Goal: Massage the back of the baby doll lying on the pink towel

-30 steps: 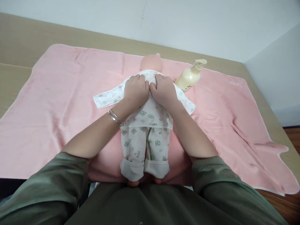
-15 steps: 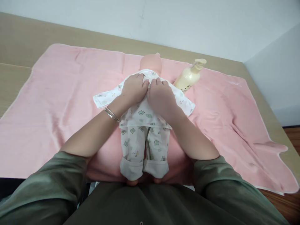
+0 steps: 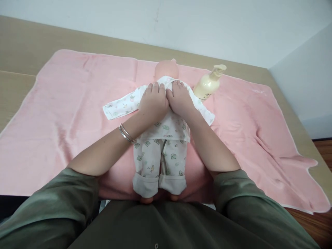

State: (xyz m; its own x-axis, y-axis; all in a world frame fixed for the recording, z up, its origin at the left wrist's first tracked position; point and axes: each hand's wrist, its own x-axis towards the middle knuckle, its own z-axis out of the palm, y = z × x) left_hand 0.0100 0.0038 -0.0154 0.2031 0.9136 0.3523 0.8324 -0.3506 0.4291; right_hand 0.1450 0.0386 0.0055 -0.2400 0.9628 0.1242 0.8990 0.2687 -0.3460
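Note:
A baby doll [image 3: 166,69] lies on a pink blanket [image 3: 77,103], its head away from me and its feet near my body. It wears a white printed top [image 3: 166,129] and white printed trousers [image 3: 173,159] with turned-up cuffs. My left hand [image 3: 154,102] rests on the upper part of the top, fingers stretched towards the doll's head. Beside it, my right hand [image 3: 181,98] lies on the top with its fingers spread a little. The two hands meet at the thumbs, over the middle of the doll's upper body.
A cream pump bottle [image 3: 207,85] leans on the blanket to the right of the doll, close to its sleeve. The wooden table [image 3: 103,41] shows along the blanket's far edge, with a pale wall [image 3: 207,27] behind it.
My left hand has shifted right, and its fingers now point more towards the doll's head. The right hand has moved slightly up, its fingers now stretched out near the collar.

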